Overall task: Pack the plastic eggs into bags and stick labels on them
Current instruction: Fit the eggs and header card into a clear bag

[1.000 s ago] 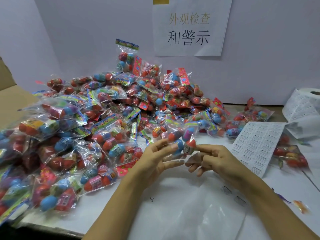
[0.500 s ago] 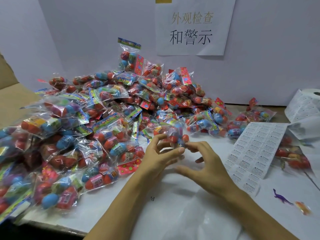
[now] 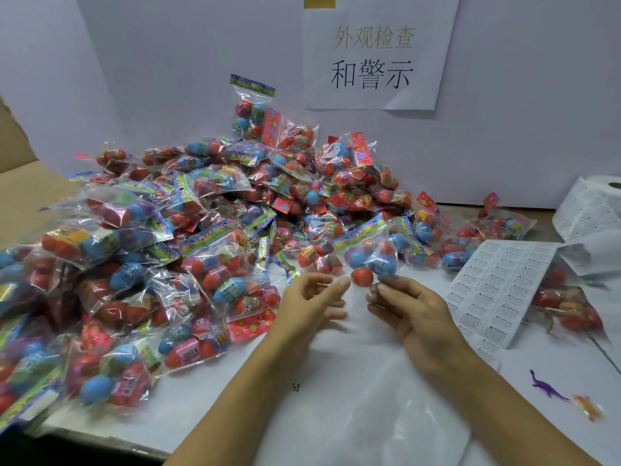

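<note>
A clear bag of plastic eggs (image 3: 369, 258), blue and red ones showing, stands at the near edge of the big pile of packed bags (image 3: 201, 247). My right hand (image 3: 413, 314) reaches toward it with fairly straight fingers, the fingertips at the bag's lower edge. My left hand (image 3: 312, 297) hovers just left of the bag, fingers loosely bent and holding nothing. A white sheet of printed labels (image 3: 497, 284) lies to the right of my right hand.
A roll of labels (image 3: 591, 210) sits at the far right by the wall. More packed bags (image 3: 568, 307) lie partly under the sheet. Clear empty bags (image 3: 369, 405) cover the white table in front. A purple toy dinosaur (image 3: 547, 388) and a cardboard box (image 3: 20, 196) flank the work area.
Both hands were pinching the bag of eggs between them. They have drawn apart and opened, and the bag now sits farther back against the pile.
</note>
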The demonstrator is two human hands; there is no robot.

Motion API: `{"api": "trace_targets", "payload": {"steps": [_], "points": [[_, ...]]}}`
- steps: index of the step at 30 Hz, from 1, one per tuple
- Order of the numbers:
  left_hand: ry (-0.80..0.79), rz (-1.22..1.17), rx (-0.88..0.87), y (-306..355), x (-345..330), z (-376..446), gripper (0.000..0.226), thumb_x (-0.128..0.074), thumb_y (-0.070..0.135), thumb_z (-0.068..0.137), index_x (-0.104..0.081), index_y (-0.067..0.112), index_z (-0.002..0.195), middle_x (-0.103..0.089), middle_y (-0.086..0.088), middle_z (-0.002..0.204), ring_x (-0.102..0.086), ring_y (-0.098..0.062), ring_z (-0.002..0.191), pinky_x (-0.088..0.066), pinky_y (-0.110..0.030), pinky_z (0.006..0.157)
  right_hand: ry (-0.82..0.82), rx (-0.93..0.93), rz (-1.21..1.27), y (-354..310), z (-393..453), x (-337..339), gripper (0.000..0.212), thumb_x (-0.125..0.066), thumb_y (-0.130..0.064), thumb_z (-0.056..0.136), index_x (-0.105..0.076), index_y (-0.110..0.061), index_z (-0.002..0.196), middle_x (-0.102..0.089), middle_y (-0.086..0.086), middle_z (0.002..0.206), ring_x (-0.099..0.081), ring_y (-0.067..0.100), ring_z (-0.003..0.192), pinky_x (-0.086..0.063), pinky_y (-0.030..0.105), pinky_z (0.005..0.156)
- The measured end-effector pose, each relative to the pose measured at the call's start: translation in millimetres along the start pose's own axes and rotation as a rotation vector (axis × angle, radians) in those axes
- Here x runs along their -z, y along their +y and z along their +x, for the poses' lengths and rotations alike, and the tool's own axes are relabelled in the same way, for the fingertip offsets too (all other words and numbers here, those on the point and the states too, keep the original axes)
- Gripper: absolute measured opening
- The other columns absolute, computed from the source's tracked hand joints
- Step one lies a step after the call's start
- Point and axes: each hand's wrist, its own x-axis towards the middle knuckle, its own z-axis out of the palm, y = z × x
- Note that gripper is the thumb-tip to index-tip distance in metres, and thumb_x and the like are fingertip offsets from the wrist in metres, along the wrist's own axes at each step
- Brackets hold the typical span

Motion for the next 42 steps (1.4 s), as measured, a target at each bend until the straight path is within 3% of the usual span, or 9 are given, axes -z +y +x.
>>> {"api": "trace_targets", "payload": {"steps": [4, 8, 13, 18, 22, 25, 33, 38, 42], "points": [[-0.214, -0.141, 0.063, 1, -5, -5, 0.041, -0.088, 0.017, 0.076, -0.069, 0.004, 0.110, -0.077, -0.016, 0.096, -0.076, -0.027, 0.087, -0.062, -0.034, 0.073, -0.135, -0.024, 0.006, -1, -3, -1, 0.019, -0.068, -0.002, 0.074, -0.074, -0.001, 0.092, -0.074, 0.018, 0.085, -0.075, 0.024, 0.077, -0.061, 0.028, 0.069], [-0.143, -0.111, -0.038, 2, 0, -1, 0.049, -0.086, 0.003, 0.066, -0.064, 0.002, 0.111, -0.074, -0.015, 0.090, -0.076, -0.027, 0.081, -0.061, -0.034, 0.071, -0.097, 0.056, -0.321, -1, -4, 1, 0.012, -0.067, 0.004, 0.087, -0.072, -0.003, 0.096, -0.076, 0.015, 0.085, -0.075, 0.024, 0.078, -0.059, 0.026, 0.065], [-0.174, 0.008, -0.123, 0, 5, 0, 0.060, -0.089, 0.001, 0.067, -0.063, 0.019, 0.118, -0.076, -0.008, 0.086, -0.075, -0.028, 0.080, -0.060, -0.033, 0.074, -0.082, 0.072, -0.540, -7, -4, 5, 0.037, -0.082, -0.035, 0.070, -0.076, -0.012, 0.098, -0.076, 0.014, 0.084, -0.073, 0.020, 0.073, -0.057, 0.026, 0.062], [-0.228, 0.020, -0.089, 3, 6, 0, 0.072, -0.089, 0.002, 0.062, -0.059, 0.027, 0.123, -0.075, -0.006, 0.085, -0.074, -0.024, 0.078, -0.060, -0.033, 0.079, -0.101, 0.054, -0.479, -14, -2, 7, 0.021, -0.080, -0.003, 0.079, -0.075, 0.000, 0.099, -0.075, 0.020, 0.080, -0.073, 0.026, 0.066, -0.059, 0.028, 0.060], [-0.272, -0.088, -0.059, 10, 13, 1, 0.072, -0.084, -0.006, 0.064, -0.061, 0.020, 0.127, -0.072, -0.008, 0.085, -0.073, -0.030, 0.083, -0.061, -0.039, 0.085, -0.175, -0.035, -0.397, -29, -2, 7, 0.046, -0.080, -0.011, 0.071, -0.065, -0.013, 0.114, -0.075, 0.027, 0.089, -0.076, 0.035, 0.078, -0.060, 0.030, 0.061], [-0.298, -0.115, -0.035, 12, 16, 1, 0.069, -0.080, -0.010, 0.069, -0.059, 0.015, 0.129, -0.069, -0.010, 0.087, -0.074, -0.031, 0.085, -0.061, -0.038, 0.084, -0.250, -0.069, -0.398, -35, -1, 11, 0.042, -0.071, -0.009, 0.076, -0.061, -0.022, 0.115, -0.076, 0.025, 0.096, -0.077, 0.035, 0.086, -0.061, 0.029, 0.062], [-0.381, -0.146, 0.005, 17, 20, -2, 0.052, -0.068, -0.019, 0.083, -0.059, 0.008, 0.126, -0.076, -0.006, 0.087, -0.076, -0.028, 0.087, -0.061, -0.033, 0.080, -0.458, -0.132, -0.414, -45, -2, 22, 0.043, -0.062, 0.002, 0.090, -0.058, -0.009, 0.132, -0.072, 0.025, 0.114, -0.072, 0.040, 0.105, -0.061, 0.033, 0.078], [-0.349, -0.130, -0.002, 16, 18, -3, 0.044, -0.073, -0.016, 0.075, -0.074, 0.012, 0.109, -0.076, -0.016, 0.101, -0.075, -0.030, 0.092, -0.062, -0.034, 0.080, -0.366, -0.013, -0.476, -33, -3, 13, 0.038, -0.072, -0.006, 0.089, -0.064, -0.010, 0.126, -0.076, 0.019, 0.104, -0.075, 0.037, 0.094, -0.061, 0.030, 0.070], [-0.326, -0.076, -0.003, 15, 19, -2, 0.050, -0.068, -0.022, 0.082, -0.065, 0.010, 0.121, -0.076, -0.010, 0.098, -0.075, -0.027, 0.087, -0.061, -0.032, 0.077, -0.399, -0.074, -0.513, -33, -2, 16, 0.042, -0.042, 0.014, 0.098, -0.065, -0.011, 0.122, -0.076, 0.019, 0.105, -0.075, 0.037, 0.095, -0.061, 0.030, 0.068]]}}
